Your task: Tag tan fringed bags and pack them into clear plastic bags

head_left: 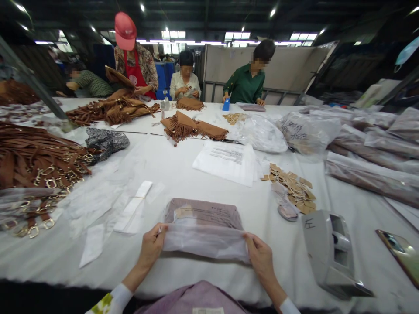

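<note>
A clear plastic bag point(204, 231) with a mauve folded piece inside lies on the white table point(170, 170) right in front of me. My left hand point(151, 246) pinches the bag's near left corner. My right hand point(260, 255) grips its near right corner, with the bag's open flap stretched between them. More mauve fabric point(196, 301) lies at the table's near edge, below the bag.
A grey tape dispenser point(330, 253) and a phone point(401, 255) sit at the right. Tan tags point(294, 187), a printed sheet point(225, 161), white strips point(132, 209), brown straps with gold buckles point(36, 170) and filled bags point(369, 165) surround me. Several people work at the far side with brown fringed pieces point(190, 126).
</note>
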Available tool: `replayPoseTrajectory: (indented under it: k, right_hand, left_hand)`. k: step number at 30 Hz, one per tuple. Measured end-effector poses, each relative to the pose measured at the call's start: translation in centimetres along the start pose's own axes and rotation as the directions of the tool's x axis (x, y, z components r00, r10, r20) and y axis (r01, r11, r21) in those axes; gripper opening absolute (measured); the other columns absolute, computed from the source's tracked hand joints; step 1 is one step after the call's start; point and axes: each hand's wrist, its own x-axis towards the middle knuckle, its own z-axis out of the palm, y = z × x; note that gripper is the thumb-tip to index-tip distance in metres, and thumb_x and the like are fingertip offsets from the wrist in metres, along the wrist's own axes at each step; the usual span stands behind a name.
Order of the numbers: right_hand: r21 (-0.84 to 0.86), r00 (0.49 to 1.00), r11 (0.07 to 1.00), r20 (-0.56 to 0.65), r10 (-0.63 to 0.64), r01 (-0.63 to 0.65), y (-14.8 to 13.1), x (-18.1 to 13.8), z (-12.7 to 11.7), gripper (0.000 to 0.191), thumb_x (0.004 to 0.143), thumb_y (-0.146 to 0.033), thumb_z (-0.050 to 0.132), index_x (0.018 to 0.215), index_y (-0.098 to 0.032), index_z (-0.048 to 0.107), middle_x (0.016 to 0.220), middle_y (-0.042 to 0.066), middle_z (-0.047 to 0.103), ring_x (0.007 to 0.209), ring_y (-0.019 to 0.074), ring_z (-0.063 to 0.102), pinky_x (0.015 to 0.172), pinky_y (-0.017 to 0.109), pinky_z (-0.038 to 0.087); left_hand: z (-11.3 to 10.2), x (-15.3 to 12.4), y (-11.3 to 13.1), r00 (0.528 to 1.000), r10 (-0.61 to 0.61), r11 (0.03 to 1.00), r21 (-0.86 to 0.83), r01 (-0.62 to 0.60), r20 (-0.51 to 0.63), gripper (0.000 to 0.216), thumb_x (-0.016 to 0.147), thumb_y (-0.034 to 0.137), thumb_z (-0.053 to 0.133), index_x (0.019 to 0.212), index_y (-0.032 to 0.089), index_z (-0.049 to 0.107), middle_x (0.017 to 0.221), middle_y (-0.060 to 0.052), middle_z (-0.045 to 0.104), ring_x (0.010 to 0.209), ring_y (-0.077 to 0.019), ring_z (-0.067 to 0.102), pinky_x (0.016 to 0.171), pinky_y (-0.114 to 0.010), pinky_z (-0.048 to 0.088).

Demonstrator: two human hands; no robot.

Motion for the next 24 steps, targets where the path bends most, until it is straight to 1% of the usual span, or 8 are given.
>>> replayPoseTrajectory:
  k: [4, 9, 14, 17, 19, 21, 22, 24]
  right_hand:
    - [-0.052, 0.999, 0.998, -0.030, -0.039, 0.037, 0.5, 0.2, 0.3, 0.050, 0.079, -0.059, 0.053, 0.085, -0.014, 0.074, 0.072, 0.005, 0.071, 0.067, 0.0193, 0.063, 0.061, 0.025, 0.050]
    - [-0.177, 0.997, 0.981, 0.010, -0.073, 0.074, 1.7, -0.6, 0.2, 0.053, 0.082, -0.061, 0.047, 0.082, -0.015, 0.073, 0.070, 0.005, 0.072, 0.063, 0.0182, 0.063, 0.058, 0.024, 0.048]
    - [-0.256, 0.999, 0.965, -0.010, -0.052, 0.048, 2.0, -0.9, -0.3, 0.054, 0.084, -0.062, 0.042, 0.086, -0.016, 0.072, 0.076, 0.006, 0.073, 0.066, 0.0193, 0.065, 0.062, 0.025, 0.049]
    - [-0.239, 0.997, 0.969, -0.032, -0.068, 0.058, 1.3, -0.5, -1.3, 0.053, 0.082, -0.063, 0.044, 0.085, -0.017, 0.071, 0.079, 0.008, 0.073, 0.069, 0.0204, 0.067, 0.063, 0.026, 0.052]
    - [-0.184, 0.996, 0.979, 0.050, -0.076, 0.084, 1.0, -0.5, -2.5, 0.050, 0.080, -0.062, 0.050, 0.091, -0.017, 0.070, 0.082, 0.007, 0.074, 0.071, 0.0209, 0.068, 0.064, 0.026, 0.054]
    - [-0.131, 0.967, 0.983, 0.234, -0.097, 0.131, 1.2, -0.8, -3.8, 0.051, 0.076, -0.057, 0.060, 0.108, -0.018, 0.067, 0.088, 0.007, 0.075, 0.077, 0.0219, 0.070, 0.069, 0.027, 0.057]
    - [-0.119, 0.932, 0.977, 0.339, -0.127, 0.177, 1.5, -1.0, -4.5, 0.053, 0.076, -0.053, 0.063, 0.115, -0.019, 0.065, 0.092, 0.007, 0.075, 0.083, 0.0225, 0.070, 0.073, 0.028, 0.057]
    - [-0.114, 0.830, 0.932, 0.500, -0.247, 0.345, 2.4, -1.4, -5.6, 0.052, 0.078, -0.047, 0.064, 0.122, -0.021, 0.062, 0.107, 0.010, 0.072, 0.096, 0.0242, 0.069, 0.084, 0.032, 0.056]
  left_hand:
    - [0.2, 0.4, -0.7, 0.996, 0.062, 0.993, 0.108, -0.055, -0.060, 0.035, 0.090, 0.047, 0.041, 0.071, 0.020, 0.054, 0.049, 0.008, 0.033, 0.046, -0.0097, 0.037, 0.047, -0.019, 0.030]
    - [0.4, 0.1, -1.5, 0.995, 0.095, 0.985, 0.150, -0.090, -0.022, 0.033, 0.091, 0.045, 0.038, 0.074, 0.022, 0.054, 0.052, 0.007, 0.042, 0.048, -0.0111, 0.043, 0.051, -0.020, 0.034]
    - [-0.4, 0.3, -1.1, 0.991, 0.123, 0.978, 0.161, -0.130, 0.052, 0.034, 0.092, 0.047, 0.037, 0.080, 0.021, 0.057, 0.055, 0.006, 0.048, 0.048, -0.0115, 0.047, 0.054, -0.022, 0.037]
    - [-2.0, 0.4, -0.9, 0.974, 0.105, 0.987, 0.100, -0.127, 0.203, 0.032, 0.085, 0.050, 0.051, 0.091, 0.020, 0.059, 0.071, 0.001, 0.062, 0.064, -0.0152, 0.059, 0.062, -0.024, 0.046]
    - [-3.4, 0.1, -1.2, 0.914, 0.153, 0.975, 0.093, -0.201, 0.375, 0.046, 0.076, 0.050, 0.065, 0.112, 0.021, 0.058, 0.102, -0.006, 0.067, 0.092, -0.0216, 0.063, 0.081, -0.031, 0.051]
    - [-4.6, -0.4, -1.9, 0.815, 0.236, 0.919, 0.152, -0.364, 0.529, 0.070, 0.069, 0.048, 0.074, 0.131, 0.026, 0.049, 0.133, -0.011, 0.055, 0.118, -0.0282, 0.052, 0.099, -0.041, 0.044]
    - [-5.1, -0.6, -2.3, 0.767, 0.271, 0.865, 0.202, -0.459, 0.582, 0.076, 0.068, 0.045, 0.075, 0.136, 0.029, 0.044, 0.143, -0.011, 0.045, 0.126, -0.0305, 0.046, 0.103, -0.045, 0.041]
    - [-5.7, -0.7, -2.9, 0.695, 0.327, 0.719, 0.309, -0.623, 0.640, 0.075, 0.073, 0.036, 0.073, 0.140, 0.035, 0.038, 0.155, -0.009, 0.026, 0.135, -0.0337, 0.033, 0.109, -0.052, 0.033]
